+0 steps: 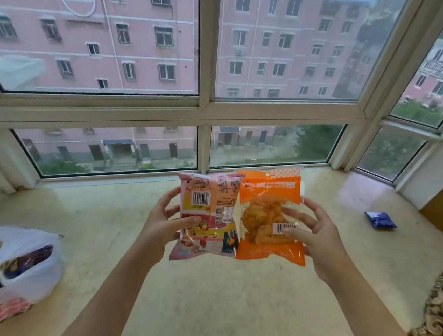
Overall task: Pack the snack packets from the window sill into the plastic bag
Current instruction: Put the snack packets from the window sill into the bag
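- Head view: a pale, glossy stone window sill (216, 289) runs under a white-framed bay window (204, 106); pink apartment blocks and greenery show through the glass.
- The left hand (161, 221) pinches a pink snack packet (207, 215) by its left edge, thumb on the front, held upright above the sill's middle.
- The right hand (319, 239) grips an orange snack packet (269, 218), fingers spread over its front; the two packets touch side by side.
- A small blue packet (380, 220) lies near the sill's right end.
- A white plastic bag (15, 270) sits open at the sill's front left corner, seemingly holding colourful packets.
- Patterned fabric (442, 311) shows at the right edge.
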A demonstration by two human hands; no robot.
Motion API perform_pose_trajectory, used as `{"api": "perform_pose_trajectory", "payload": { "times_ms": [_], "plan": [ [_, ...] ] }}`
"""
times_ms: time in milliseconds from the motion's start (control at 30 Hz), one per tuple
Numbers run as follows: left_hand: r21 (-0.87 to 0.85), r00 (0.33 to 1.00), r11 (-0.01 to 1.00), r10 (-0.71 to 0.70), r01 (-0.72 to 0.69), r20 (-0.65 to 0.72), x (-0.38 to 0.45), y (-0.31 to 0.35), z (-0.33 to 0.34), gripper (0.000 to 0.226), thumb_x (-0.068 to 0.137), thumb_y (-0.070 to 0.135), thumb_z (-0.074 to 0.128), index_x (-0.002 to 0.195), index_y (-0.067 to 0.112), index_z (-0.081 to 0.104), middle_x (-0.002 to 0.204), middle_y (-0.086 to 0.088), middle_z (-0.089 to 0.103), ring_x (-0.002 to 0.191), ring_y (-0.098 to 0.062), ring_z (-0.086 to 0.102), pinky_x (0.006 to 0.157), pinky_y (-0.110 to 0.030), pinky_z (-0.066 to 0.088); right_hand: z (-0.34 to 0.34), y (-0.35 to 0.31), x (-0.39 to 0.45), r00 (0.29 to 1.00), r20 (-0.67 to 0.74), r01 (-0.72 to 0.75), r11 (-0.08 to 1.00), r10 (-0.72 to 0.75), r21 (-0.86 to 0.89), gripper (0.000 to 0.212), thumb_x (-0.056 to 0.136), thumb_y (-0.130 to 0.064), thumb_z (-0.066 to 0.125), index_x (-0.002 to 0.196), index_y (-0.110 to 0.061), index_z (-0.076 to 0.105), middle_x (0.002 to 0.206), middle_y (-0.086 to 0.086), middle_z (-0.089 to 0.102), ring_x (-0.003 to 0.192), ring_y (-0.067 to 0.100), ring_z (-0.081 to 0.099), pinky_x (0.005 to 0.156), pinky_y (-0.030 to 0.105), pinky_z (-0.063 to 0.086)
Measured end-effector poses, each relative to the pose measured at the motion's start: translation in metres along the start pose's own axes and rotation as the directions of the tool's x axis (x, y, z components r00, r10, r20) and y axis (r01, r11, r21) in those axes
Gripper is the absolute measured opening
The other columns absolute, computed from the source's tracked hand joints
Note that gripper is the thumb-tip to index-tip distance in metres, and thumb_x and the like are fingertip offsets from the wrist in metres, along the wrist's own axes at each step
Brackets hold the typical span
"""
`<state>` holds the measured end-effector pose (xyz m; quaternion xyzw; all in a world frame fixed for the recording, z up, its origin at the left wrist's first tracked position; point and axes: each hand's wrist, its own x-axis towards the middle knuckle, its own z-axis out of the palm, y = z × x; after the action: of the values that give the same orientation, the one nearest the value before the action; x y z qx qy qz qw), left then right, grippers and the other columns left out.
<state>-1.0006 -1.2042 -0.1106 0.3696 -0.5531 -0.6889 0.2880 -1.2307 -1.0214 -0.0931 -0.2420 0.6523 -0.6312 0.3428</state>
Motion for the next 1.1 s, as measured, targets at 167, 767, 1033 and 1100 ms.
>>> {"api": "perform_pose_trajectory", "payload": {
  "times_ms": [167, 767, 1033, 1100],
  "plan": [
    [0.011, 0.998, 0.999, 0.044, -0.043, -0.040, -0.069, 0.005, -0.018, 0.079, 0.058, 0.015, 0.079, 0.127, 0.036, 0.048, 0.112, -0.009, 0.067, 0.092, -0.026, 0.071, 0.062, -0.038, 0.058, 0.009, 0.003, -0.056, 0.999, 0.032, 0.018, 1.000, -0.018, -0.011, 0.069, 0.078, 0.005, 0.072, 0.133, -0.028, 0.046, 0.114, 0.003, 0.067, 0.089, 0.022, 0.071, 0.059, 0.037, 0.056],
    [-0.035, 0.907, 0.989, 0.117, -0.143, -0.405, -0.230, 0.015, -0.196, 0.068, 0.070, 0.002, 0.077, 0.124, 0.035, 0.051, 0.100, -0.005, 0.072, 0.092, -0.030, 0.070, 0.076, -0.051, 0.055, 0.188, -0.005, -0.148, 0.935, 0.352, 0.036, 0.999, -0.044, 0.027, 0.066, 0.078, 0.005, 0.071, 0.127, -0.033, 0.048, 0.109, 0.000, 0.065, 0.082, 0.014, 0.071, 0.055, 0.027, 0.055],
    [-0.050, 0.892, 0.990, 0.100, -0.135, -0.440, -0.286, 0.017, -0.316, 0.072, 0.070, 0.003, 0.077, 0.131, 0.029, 0.049, 0.111, -0.009, 0.069, 0.091, -0.028, 0.071, 0.072, -0.048, 0.058, 0.309, 0.008, -0.195, 0.913, 0.406, 0.043, 0.999, -0.047, 0.019, 0.067, 0.077, 0.002, 0.074, 0.126, -0.036, 0.050, 0.112, -0.001, 0.066, 0.092, 0.021, 0.069, 0.061, 0.033, 0.058],
    [-0.026, 0.887, 0.992, 0.102, -0.127, -0.450, -0.300, 0.017, -0.349, 0.071, 0.070, 0.004, 0.077, 0.129, 0.033, 0.050, 0.111, -0.008, 0.070, 0.094, -0.030, 0.070, 0.079, -0.054, 0.056, 0.341, 0.013, -0.208, 0.905, 0.423, 0.046, 0.999, -0.044, 0.006, 0.068, 0.077, 0.002, 0.074, 0.128, -0.035, 0.049, 0.114, 0.000, 0.065, 0.096, 0.023, 0.068, 0.065, 0.037, 0.059]
  ]
}}
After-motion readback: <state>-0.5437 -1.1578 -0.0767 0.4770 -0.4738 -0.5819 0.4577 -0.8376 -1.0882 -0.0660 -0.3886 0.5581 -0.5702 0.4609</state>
